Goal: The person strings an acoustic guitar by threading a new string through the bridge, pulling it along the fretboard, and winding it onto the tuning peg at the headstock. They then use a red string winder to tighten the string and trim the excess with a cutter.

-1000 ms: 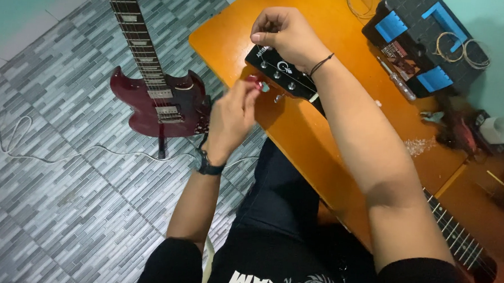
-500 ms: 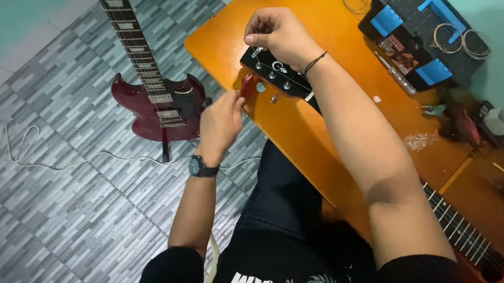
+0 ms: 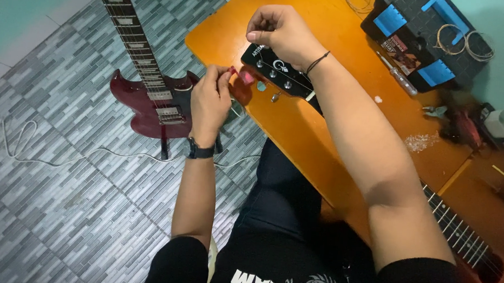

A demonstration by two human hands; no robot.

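A black guitar headstock (image 3: 275, 72) with silver tuning pegs lies on the orange table (image 3: 343, 123). My left hand (image 3: 208, 100) grips a small red-handled tool (image 3: 240, 76) at the tuner on the headstock's near edge. My right hand (image 3: 282, 29) hovers over the top of the headstock, fingers pinched together as if on a thin string; the string itself is too fine to make out. The guitar's neck (image 3: 458, 230) runs under my right arm toward the lower right.
A dark red electric guitar (image 3: 154, 100) lies on the grey tiled floor to the left, with a white cable (image 3: 64, 156) beside it. A black toolbox with blue latches (image 3: 423, 38), a screwdriver (image 3: 396, 77) and coiled strings (image 3: 466, 46) sit on the table's far side.
My left hand has risen from below the table edge up to the headstock's near-side tuner with the red tool. The right hand stays above the headstock.
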